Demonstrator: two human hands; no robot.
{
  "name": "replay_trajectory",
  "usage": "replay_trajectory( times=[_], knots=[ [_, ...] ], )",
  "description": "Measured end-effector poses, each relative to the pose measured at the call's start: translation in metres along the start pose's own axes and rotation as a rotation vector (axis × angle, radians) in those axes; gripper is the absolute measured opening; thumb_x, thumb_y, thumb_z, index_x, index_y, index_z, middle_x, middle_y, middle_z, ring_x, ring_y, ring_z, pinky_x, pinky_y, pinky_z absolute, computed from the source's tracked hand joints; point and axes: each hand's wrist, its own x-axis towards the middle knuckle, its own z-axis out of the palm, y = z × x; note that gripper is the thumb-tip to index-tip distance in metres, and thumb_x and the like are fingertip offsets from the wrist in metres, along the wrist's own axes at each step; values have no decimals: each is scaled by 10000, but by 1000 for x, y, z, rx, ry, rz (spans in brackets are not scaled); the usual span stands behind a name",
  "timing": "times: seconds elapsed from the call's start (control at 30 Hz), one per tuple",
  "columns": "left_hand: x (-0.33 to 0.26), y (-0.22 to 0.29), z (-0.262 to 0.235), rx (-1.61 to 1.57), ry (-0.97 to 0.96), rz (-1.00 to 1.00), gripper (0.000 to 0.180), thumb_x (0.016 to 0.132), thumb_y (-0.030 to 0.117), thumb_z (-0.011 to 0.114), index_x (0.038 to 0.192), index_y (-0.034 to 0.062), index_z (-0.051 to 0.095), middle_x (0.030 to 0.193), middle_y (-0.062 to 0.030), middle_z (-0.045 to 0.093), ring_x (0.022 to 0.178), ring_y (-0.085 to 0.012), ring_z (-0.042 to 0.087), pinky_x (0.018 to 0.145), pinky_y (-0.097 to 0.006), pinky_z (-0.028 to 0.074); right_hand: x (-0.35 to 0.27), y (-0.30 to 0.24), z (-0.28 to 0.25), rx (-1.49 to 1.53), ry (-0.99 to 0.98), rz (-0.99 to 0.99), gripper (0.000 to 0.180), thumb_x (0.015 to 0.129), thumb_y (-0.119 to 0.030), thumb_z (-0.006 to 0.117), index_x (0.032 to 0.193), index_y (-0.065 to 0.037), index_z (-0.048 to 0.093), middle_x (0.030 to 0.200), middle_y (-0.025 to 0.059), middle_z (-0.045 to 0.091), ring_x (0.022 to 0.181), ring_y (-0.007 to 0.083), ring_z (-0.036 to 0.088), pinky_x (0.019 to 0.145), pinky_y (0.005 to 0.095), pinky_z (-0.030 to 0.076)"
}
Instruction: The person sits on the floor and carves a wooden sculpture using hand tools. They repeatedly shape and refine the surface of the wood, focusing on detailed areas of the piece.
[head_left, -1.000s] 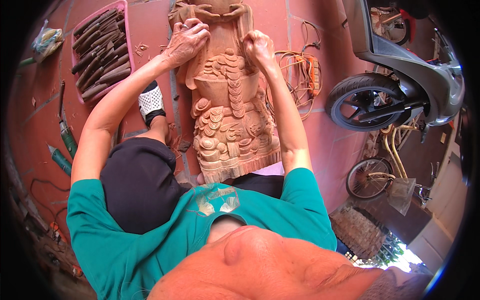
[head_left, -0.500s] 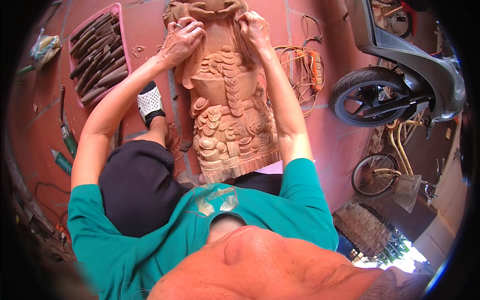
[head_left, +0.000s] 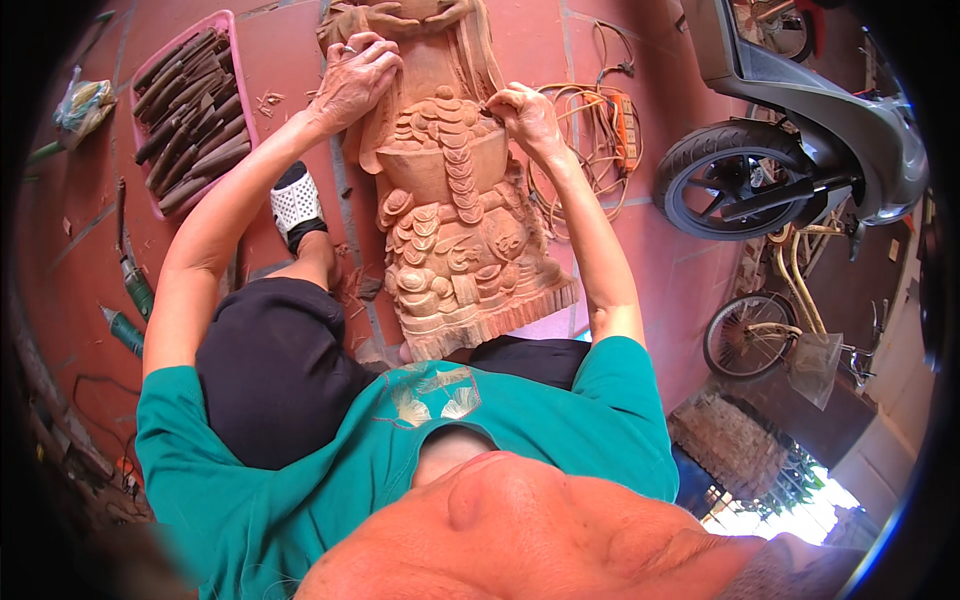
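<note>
A carved wooden figure (head_left: 445,215) lies before me, with coin stacks, a bowl shape and carved hands in relief; its rough sawn base faces me. My left hand (head_left: 358,82) curls its fingers over the figure's left edge, a ring on one finger. On the other side, my right hand (head_left: 530,118) is pinched closed at the figure's right edge, beside the carved bowl. Whatever may be between those right fingertips is too small to make out.
Left on the tiled floor are a pink basket (head_left: 247,110) of chisel-like tools, green power tools (head_left: 138,285) and wood chips (head_left: 268,103). An orange power strip (head_left: 627,132) with tangled cords lies right, near a motorbike (head_left: 740,185) and a bicycle (head_left: 752,335).
My right hand has slid down the figure's right edge toward me, from near the carved hands to beside the bowl. My left hand has hardly moved.
</note>
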Motion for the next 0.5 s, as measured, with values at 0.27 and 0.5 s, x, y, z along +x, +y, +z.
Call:
replay_trajectory(
  times=[0.27,0.5],
  knots=[
    [1,1,-3,5,19,23,123,947,184,602,1054,149,653,1193,23,626,1215,-205,509,987,-401,336,13,-12,-12,-10,19,46,63,810,-102,686,842,-85,737,860,101,667,853,310,672,746,416,532],
    [1,0,-3,-19,28,26,130,934,170,599,1046,138,658,1193,12,632,1199,-218,513,973,-408,373,-7,10,-7,-127,-11,-127,52,820,-74,674,855,-95,707,902,77,660,903,302,656,757,410,539]
  ],
)
